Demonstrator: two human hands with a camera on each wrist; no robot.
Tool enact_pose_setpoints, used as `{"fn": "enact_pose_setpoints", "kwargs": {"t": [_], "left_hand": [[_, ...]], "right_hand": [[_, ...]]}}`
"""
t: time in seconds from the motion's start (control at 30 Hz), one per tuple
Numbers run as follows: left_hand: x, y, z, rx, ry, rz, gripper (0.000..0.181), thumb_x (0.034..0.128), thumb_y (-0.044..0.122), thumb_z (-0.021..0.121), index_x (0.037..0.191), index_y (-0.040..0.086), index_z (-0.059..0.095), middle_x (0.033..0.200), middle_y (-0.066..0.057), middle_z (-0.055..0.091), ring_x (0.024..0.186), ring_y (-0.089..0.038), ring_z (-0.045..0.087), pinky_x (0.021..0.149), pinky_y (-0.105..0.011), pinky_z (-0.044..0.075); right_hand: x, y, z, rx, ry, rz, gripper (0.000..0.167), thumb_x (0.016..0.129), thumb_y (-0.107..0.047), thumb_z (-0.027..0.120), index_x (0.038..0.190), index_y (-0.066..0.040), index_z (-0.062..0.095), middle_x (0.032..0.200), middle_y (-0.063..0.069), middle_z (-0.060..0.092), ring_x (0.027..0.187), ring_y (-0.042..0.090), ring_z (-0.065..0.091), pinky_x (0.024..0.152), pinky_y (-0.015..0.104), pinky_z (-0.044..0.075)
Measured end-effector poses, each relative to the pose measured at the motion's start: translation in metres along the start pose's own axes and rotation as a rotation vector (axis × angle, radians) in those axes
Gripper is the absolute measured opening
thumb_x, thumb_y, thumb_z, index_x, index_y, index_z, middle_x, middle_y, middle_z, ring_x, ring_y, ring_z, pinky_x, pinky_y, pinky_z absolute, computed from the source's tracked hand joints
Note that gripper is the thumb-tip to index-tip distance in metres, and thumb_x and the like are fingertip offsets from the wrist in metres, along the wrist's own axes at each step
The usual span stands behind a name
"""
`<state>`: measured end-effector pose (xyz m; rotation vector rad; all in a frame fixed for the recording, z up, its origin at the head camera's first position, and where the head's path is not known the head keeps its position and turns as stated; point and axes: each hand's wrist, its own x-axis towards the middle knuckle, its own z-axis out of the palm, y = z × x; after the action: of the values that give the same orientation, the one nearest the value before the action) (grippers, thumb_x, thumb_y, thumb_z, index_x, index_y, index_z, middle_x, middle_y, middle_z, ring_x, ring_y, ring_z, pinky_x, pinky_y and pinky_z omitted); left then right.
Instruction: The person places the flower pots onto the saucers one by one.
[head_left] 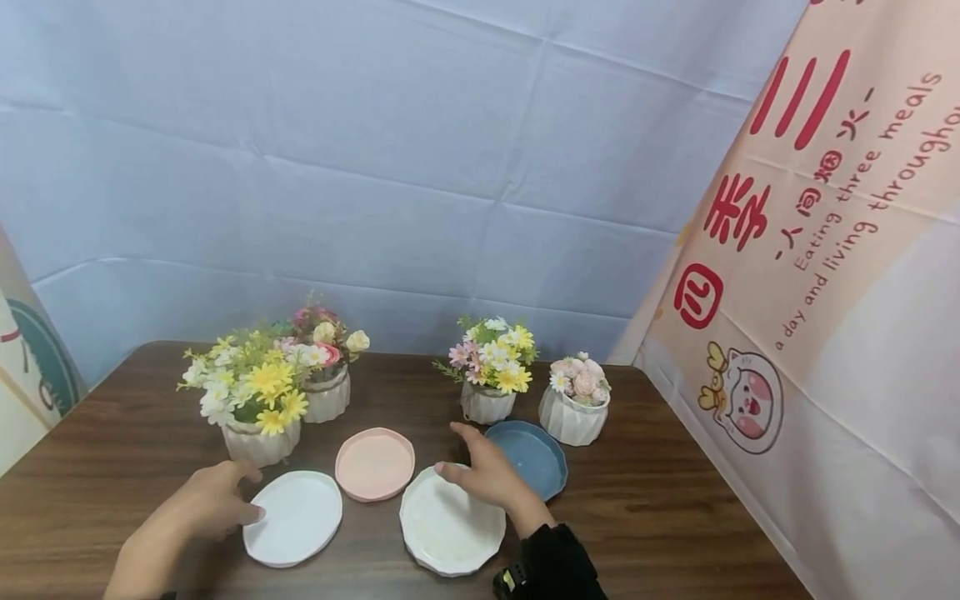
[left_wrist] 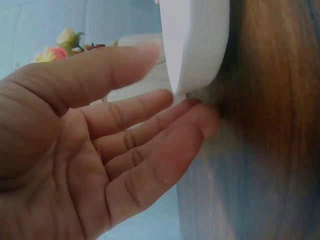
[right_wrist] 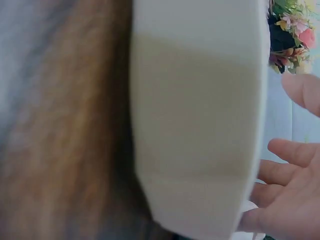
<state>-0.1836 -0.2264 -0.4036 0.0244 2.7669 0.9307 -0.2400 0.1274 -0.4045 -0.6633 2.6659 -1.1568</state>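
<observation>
Where your left hand (head_left: 210, 502) meets the left rim of the left white plate (head_left: 295, 521), its fingers are relaxed and stand apart from the thumb; whether they touch that rim, you cannot tell. Your right hand (head_left: 483, 475), thumb and fingers likewise apart, hangs over the far right part of the right white plate (head_left: 446, 533), with the blue plate (head_left: 538, 462) just beyond it. Between the two white plates you have a strip of brown surface (head_left: 367, 542), ending at the pink plate (head_left: 375, 464). You have four plates, then: two white, one pink, one blue. Farther off you have four flowerpots: the front-left pot (head_left: 261, 442) just past your left hand, the rear-left pot (head_left: 327, 396), the middle pot (head_left: 487, 406) and the right pot (head_left: 573, 421). The surface's back edge runs behind them, along the pale cloth (head_left: 300, 192).
</observation>
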Motion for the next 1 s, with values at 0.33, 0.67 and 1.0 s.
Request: {"fn": "enact_pose_setpoints", "kwargs": {"t": [0.33, 0.67, 1.0], "left_hand": [[0.0, -0.002, 0.004, -0.08, -0.035, -0.054, 0.034, 0.0673, -0.004, 0.072, 0.097, -0.007, 0.056, 0.061, -0.008, 0.055, 0.051, -0.019, 0.058, 0.048, -0.032, 0.052], [-0.005, -0.007, 0.004, -0.164, -0.039, -0.068, 0.027, 0.0662, -0.007, 0.067, 0.09, -0.004, 0.054, 0.064, -0.011, 0.054, 0.053, -0.02, 0.059, 0.049, -0.032, 0.053], [-0.003, -0.013, 0.001, -0.176, -0.05, -0.07, 0.03, 0.0676, -0.006, 0.068, 0.094, -0.005, 0.054, 0.062, -0.011, 0.056, 0.054, -0.021, 0.059, 0.05, -0.033, 0.053]], "right_hand": [[0.008, -0.014, 0.007, 0.021, -0.009, 0.014, 0.066, 0.089, -0.032, 0.063, 0.143, -0.008, 0.033, 0.139, 0.016, 0.04, 0.124, 0.036, 0.041, 0.093, 0.051, 0.039], [0.023, -0.031, 0.026, 0.147, -0.015, 0.023, 0.063, 0.089, -0.027, 0.064, 0.14, -0.002, 0.036, 0.137, 0.02, 0.041, 0.123, 0.035, 0.042, 0.096, 0.046, 0.039], [0.035, -0.045, 0.036, 0.222, -0.042, 0.016, 0.066, 0.086, -0.026, 0.066, 0.139, 0.001, 0.037, 0.138, 0.019, 0.041, 0.122, 0.035, 0.044, 0.095, 0.042, 0.041]]}}
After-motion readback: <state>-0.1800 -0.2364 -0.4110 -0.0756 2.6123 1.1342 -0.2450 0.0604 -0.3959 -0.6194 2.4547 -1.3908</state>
